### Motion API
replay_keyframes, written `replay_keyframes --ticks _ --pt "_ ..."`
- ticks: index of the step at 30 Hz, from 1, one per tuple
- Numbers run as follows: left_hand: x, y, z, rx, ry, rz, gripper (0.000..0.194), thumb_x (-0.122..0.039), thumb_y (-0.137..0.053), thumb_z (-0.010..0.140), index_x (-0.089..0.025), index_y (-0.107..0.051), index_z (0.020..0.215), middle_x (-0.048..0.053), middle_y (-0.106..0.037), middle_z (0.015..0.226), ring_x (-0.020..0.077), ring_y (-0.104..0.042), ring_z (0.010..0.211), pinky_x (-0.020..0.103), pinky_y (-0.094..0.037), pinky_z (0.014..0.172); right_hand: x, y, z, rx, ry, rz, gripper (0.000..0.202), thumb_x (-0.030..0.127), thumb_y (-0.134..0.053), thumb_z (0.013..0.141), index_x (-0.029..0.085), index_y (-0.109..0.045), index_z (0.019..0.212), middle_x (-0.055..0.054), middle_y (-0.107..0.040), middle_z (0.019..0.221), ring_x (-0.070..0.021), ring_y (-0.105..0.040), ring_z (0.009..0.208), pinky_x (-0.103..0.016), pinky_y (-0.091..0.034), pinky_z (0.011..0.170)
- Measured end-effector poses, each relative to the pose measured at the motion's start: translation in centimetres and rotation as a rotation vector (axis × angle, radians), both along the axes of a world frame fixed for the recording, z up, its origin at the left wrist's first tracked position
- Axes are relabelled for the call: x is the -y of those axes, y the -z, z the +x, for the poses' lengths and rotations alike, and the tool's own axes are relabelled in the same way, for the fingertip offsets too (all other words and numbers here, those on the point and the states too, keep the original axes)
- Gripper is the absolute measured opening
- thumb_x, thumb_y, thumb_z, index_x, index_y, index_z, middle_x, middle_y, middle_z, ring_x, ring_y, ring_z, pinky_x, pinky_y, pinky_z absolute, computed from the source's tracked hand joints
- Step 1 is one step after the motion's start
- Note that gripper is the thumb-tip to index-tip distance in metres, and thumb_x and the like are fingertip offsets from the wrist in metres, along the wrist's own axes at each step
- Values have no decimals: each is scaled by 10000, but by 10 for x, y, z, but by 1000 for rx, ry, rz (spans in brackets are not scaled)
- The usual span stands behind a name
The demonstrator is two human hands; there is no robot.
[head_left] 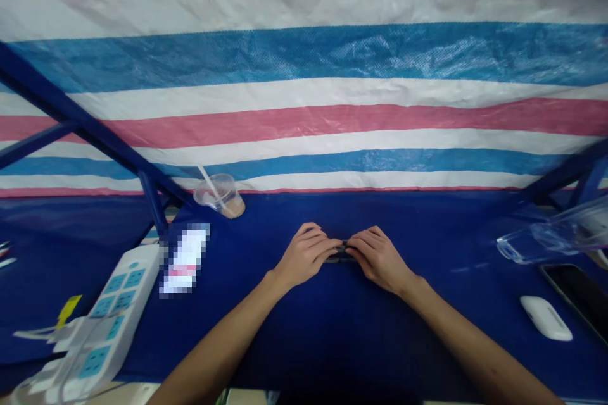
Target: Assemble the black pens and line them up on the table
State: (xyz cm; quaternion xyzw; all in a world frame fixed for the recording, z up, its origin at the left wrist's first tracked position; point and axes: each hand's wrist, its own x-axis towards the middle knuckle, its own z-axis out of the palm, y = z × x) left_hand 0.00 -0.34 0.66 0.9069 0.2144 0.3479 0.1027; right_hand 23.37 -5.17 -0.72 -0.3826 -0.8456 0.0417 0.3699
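Both my hands meet near the middle of the blue tabletop [304, 335]. Between them is a small dark object [341, 251], narrow and mostly covered by my fingers, so its kind cannot be told. My left hand [306, 256] has its fingers closed on the object's left end. The right end is gripped by my right hand [377, 257], with fingers bent over it and the thumb beneath. Only a short dark stretch shows in the gap between the fingertips. The object is at or just above the tabletop.
On the left lie a white power strip [137, 259] with plugs and a lit, blurred-out screen [187, 259]. Behind stands a plastic cup [232, 205] with a straw. At right are a clear tumbler [536, 243], a dark phone [577, 294] and a white earbud case [546, 318].
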Motion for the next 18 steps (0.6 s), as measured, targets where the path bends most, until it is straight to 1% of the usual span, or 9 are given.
replay_keyframes --ticks 4,7,11,18 --pt "0 2 1 13 -16 2 145 -190 -640 992 -208 -686 1128 24 -789 989 153 -711 826 420 -508 978 0 1 0 35 10 16 179 234 -548 1055 163 -638 1193 -84 -736 961 -195 -632 812 -367 -435 777" --pt "0 2 1 24 -27 -10 100 -205 -651 989 -205 -683 1084 24 -790 970 152 -715 802 421 -508 978 0 2 -1 57 23 37 152 211 -543 1055 168 -663 1139 -80 -735 949 -185 -608 787 -357 -417 752" --pt "1 0 2 18 -31 -34 53 -236 -666 983 -202 -690 1017 16 -772 899 153 -699 785 419 -508 965 0 5 -2 49 46 53 128 191 -554 1049 171 -677 1081 -70 -732 933 -180 -595 791 -358 -403 770" --pt "1 1 4 5 -47 -60 94 -254 -653 987 -187 -691 933 17 -730 817 154 -665 740 429 -501 964 -1 7 -2 72 52 49 131 201 -559 1048 168 -685 1034 -59 -715 886 -175 -570 755 -353 -385 750"
